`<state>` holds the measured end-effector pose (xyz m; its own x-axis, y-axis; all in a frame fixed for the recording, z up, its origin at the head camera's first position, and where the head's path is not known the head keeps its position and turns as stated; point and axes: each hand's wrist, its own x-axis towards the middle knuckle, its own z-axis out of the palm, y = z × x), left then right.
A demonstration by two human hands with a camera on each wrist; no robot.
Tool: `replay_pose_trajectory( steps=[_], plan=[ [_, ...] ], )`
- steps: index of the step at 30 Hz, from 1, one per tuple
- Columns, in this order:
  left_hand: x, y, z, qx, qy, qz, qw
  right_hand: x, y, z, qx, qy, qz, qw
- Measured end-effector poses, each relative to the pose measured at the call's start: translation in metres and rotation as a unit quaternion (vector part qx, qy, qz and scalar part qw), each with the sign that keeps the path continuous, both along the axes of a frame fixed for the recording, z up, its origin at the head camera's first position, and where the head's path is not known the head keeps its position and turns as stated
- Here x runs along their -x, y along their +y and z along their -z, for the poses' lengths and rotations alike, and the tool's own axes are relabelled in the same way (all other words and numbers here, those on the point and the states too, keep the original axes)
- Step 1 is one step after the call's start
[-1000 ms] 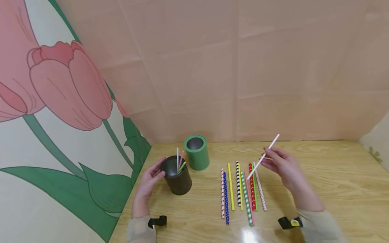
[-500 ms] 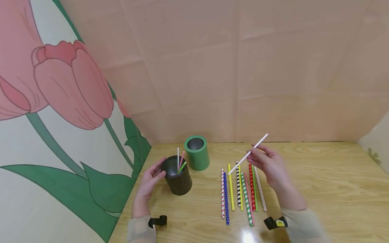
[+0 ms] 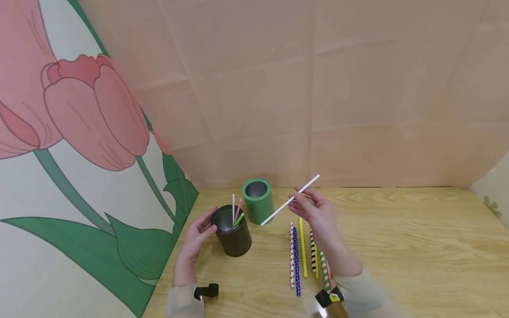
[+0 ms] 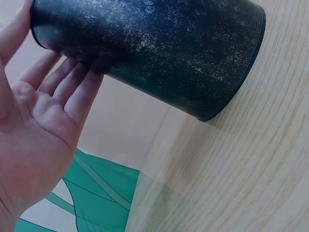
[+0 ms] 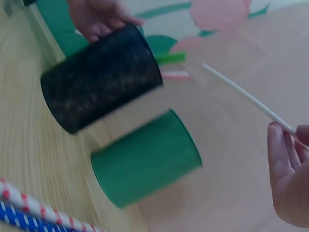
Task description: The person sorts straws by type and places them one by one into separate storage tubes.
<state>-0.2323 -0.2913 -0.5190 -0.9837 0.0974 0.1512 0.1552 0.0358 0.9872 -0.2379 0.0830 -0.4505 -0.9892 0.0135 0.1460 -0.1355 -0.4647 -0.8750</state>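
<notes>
My left hand (image 3: 196,236) holds the upper side of a black cylindrical cup (image 3: 234,242), thumb and fingers at its rim. The cup stands upright on the table. A white straw (image 3: 233,205), a pink straw (image 3: 238,206) and a green straw (image 3: 238,219) stick out of it. Just behind and to its right stands a green cup (image 3: 258,208). My right hand (image 3: 316,218) pinches another white straw (image 3: 278,210) in the air, slanted, its lower end pointing left. In the right wrist view, this white straw (image 5: 241,92) points at the black cup's mouth.
Right of the cups, several patterned straws lie side by side, including a red-dotted one (image 3: 292,256), a blue one (image 3: 296,265), a yellow one (image 3: 303,251) and a black-striped one (image 3: 313,254). My right forearm covers others. A pink backdrop (image 3: 254,110) rises behind the wooden table (image 3: 429,247).
My right hand has carried the white straw leftward, from above the straws on the table to near the green cup. My left hand and the black cup have stayed in place.
</notes>
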Motion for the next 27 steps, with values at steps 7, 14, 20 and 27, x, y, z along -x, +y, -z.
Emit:
replay_pose_trajectory(
  steps=[7, 14, 20, 27],
  plan=[
    [-0.002, 0.000, -0.001, -0.005, 0.003, 0.002, 1.0000, -0.006, -0.036, -0.008, 0.035, 0.031, 0.025, 0.9986],
    [0.000, -0.002, 0.001, -0.003, 0.004, 0.006, 1.0000, -0.014, -0.065, -0.006, 0.022, 0.062, 0.041, 0.9970],
    [0.001, -0.002, 0.001, -0.008, 0.001, 0.006, 1.0000, -0.017, -0.084, -0.001, -0.025, 0.104, 0.028, 0.9939],
    [0.002, -0.002, 0.002, -0.009, 0.006, 0.009, 0.9999, -0.018, -0.100, 0.003, -0.098, 0.143, -0.001, 0.9849]
  ],
)
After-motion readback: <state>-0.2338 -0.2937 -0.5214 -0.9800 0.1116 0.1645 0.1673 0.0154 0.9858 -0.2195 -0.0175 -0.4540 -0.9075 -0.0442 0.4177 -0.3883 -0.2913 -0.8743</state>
